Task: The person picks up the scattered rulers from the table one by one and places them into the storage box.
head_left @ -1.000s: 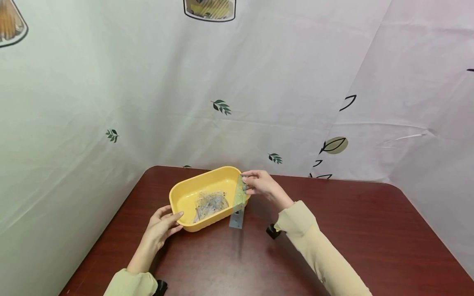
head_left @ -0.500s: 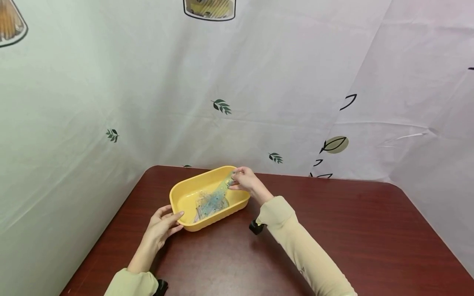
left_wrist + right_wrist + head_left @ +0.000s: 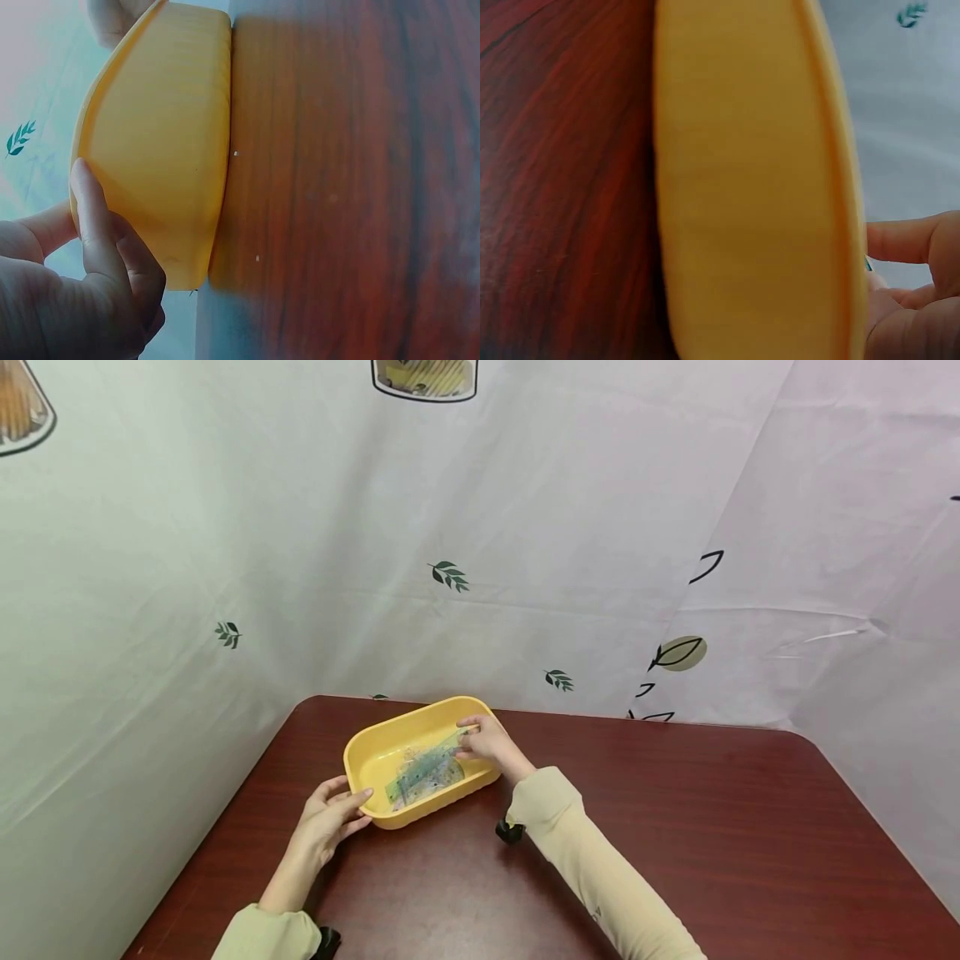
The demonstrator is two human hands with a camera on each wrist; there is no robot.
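A yellow plastic basket (image 3: 480, 774) sits on the table, angled toward the back right. My left hand (image 3: 322, 822) grips its near left corner, thumb over the rim, as the left wrist view also shows. Inside lie several clear plastic pieces (image 3: 442, 781) with fine dark marks; one has a rounded edge. Across them slants a translucent blue-green stencil ruler (image 3: 423, 766). My right hand (image 3: 489, 745) reaches over the right side and pinches the ruler's upper end. In the right wrist view the basket wall (image 3: 757, 180) hides most of the ruler and some fingertips.
The dark red wooden table (image 3: 712, 827) extends right and toward me. Behind it hangs a pale cloth (image 3: 525, 527) printed with leaves, close to the table's back edge. Black straps (image 3: 510, 831) show below the sleeves.
My right hand has moved left, over the basket. The stencil ruler has gone from hanging upright at the right rim to slanting across the clear pieces inside. My left hand has stayed still.
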